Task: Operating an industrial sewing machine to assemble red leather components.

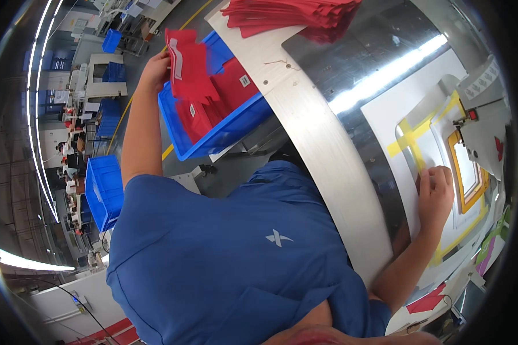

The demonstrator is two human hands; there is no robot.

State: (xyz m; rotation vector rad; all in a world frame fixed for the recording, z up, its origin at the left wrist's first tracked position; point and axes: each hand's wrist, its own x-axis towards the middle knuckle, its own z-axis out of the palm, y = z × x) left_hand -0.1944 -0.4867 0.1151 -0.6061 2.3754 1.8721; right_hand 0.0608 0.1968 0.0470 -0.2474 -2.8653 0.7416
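My left hand (157,71), arm stretched out to the left, is closed on the edge of a red fabric piece (185,66) with a white curved stripe. The piece hangs over a blue plastic bin (181,146), where more red fabric pieces (236,86) with small white labels lie. On the other side, my right hand (436,188) rests at a white template board (383,115) with yellow tape (408,138). Its fingers are curled together near the tape; whatever is between the fingertips cannot be made out. Beside it lies a yellow-orange frame (471,198).
A stack of red fabric (293,14) lies at the far end of the metal worktable (328,155). Part of a pale machine (489,132) stands at the right, over the board. More blue bins (103,190) and distant workstations are on the left.
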